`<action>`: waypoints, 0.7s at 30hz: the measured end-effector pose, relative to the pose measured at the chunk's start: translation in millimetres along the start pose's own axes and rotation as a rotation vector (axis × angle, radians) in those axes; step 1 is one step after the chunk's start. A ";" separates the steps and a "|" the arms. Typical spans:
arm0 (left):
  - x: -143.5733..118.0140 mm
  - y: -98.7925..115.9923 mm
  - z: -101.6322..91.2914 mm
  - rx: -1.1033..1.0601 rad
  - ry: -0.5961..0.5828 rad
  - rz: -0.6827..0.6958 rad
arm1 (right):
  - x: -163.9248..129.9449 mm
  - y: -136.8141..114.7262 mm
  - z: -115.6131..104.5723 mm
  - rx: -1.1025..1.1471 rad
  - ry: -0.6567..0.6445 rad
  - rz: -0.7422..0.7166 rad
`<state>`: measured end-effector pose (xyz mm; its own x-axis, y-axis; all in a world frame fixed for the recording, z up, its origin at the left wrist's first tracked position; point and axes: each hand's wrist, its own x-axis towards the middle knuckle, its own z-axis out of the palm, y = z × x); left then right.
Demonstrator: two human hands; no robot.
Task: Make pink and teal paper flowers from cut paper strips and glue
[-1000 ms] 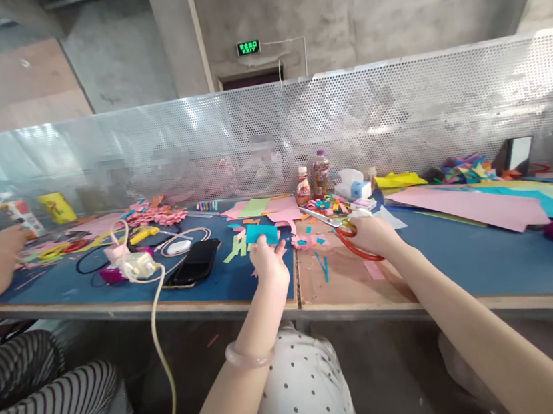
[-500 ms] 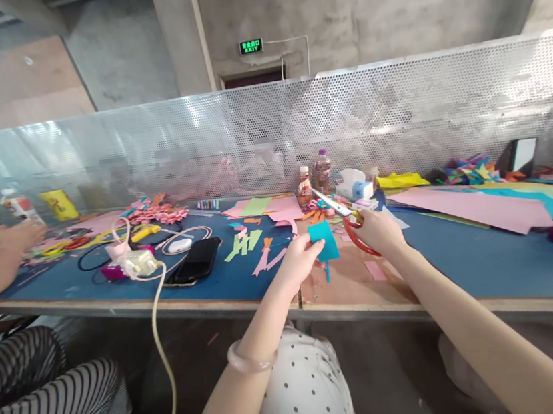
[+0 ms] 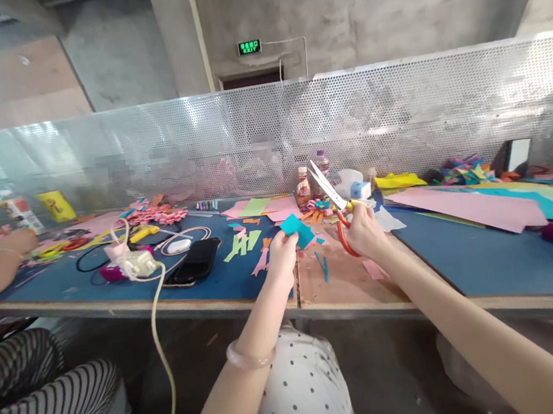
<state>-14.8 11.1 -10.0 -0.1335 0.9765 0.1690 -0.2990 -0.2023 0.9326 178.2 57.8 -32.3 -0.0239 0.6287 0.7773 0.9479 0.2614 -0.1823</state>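
Note:
Pinched in my left hand is a small piece of blue paper, tilted and held above the table edge area. My right hand grips a pair of scissors with red and yellow handles; the blades point up and to the left, slightly apart, and do not touch the paper. Thin blue paper strips lie on the bare wooden part of the table below my hands. A pink paper scrap lies beside my right wrist.
Left of my hands lie green paper strips, a black phone and a power strip with cables. Bottles stand behind. Large pink sheets are at right. Another person's hand is far left.
The blue paper has turned and moved left with my left hand. The scissors have swung more upright in my right hand, and their blades now show apart. A blue strip lies on the table.

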 end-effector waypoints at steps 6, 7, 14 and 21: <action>6.4 -2.4 -4.6 -0.076 0.062 0.027 | -0.6 7.3 6.4 -0.023 -0.082 -0.023; 7.2 -2.4 -5.6 -0.092 0.075 0.032 | 0.9 7.7 4.6 -0.024 -0.137 -0.015; 9.5 -3.2 -10.4 -0.239 0.156 0.048 | 16.1 7.2 -22.7 0.081 -0.574 -0.131; 7.1 -0.3 -9.3 -0.338 0.128 0.072 | 20.4 6.6 -46.2 0.478 -0.913 0.033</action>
<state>-24.4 17.3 -12.1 -0.2764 0.9460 0.1692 -0.5769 -0.3041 0.7581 198.7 38.5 10.2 -0.4211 0.9056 0.0503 0.7319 0.3720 -0.5709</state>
